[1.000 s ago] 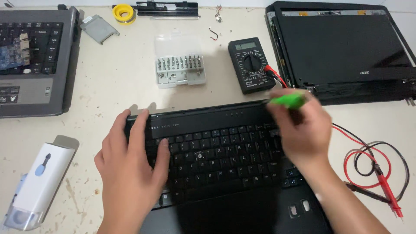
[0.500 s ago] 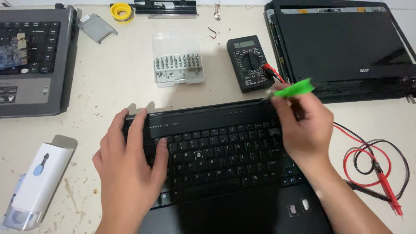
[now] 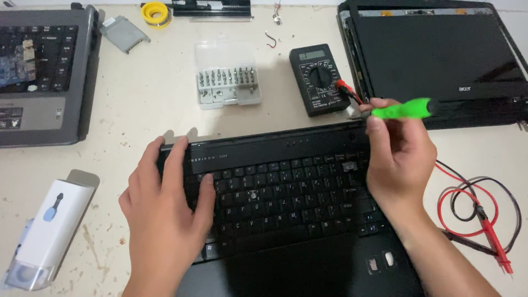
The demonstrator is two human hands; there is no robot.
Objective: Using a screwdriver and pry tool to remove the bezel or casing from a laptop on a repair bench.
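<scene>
A black laptop base (image 3: 286, 220) lies on a pale, scuffed worktable (image 3: 137, 110), nearest the viewer, its screen removed. Its keyboard of small black keys fills the middle, with a narrow black strip running along the top edge and a smooth palm rest below. The left hand (image 3: 165, 214) lies flat over the laptop's left side, fingers spread and open, fingertips reaching the top left corner and thumb resting on the keys; it grips nothing. The right hand (image 3: 399, 159) is raised over the laptop's upper right corner, fingers curled closed around a bright green screwdriver (image 3: 404, 109), held almost level with its dark end pointing right. Just behind the laptop sit a black multimeter (image 3: 319, 80) with a round dial and a clear plastic case of screwdriver bits (image 3: 228, 82). Red and black test leads (image 3: 478, 214) coil on the table to the right. A detached black laptop screen (image 3: 440, 55) lies at the far right, and a grey laptop (image 3: 44, 71) at the far left.
</scene>
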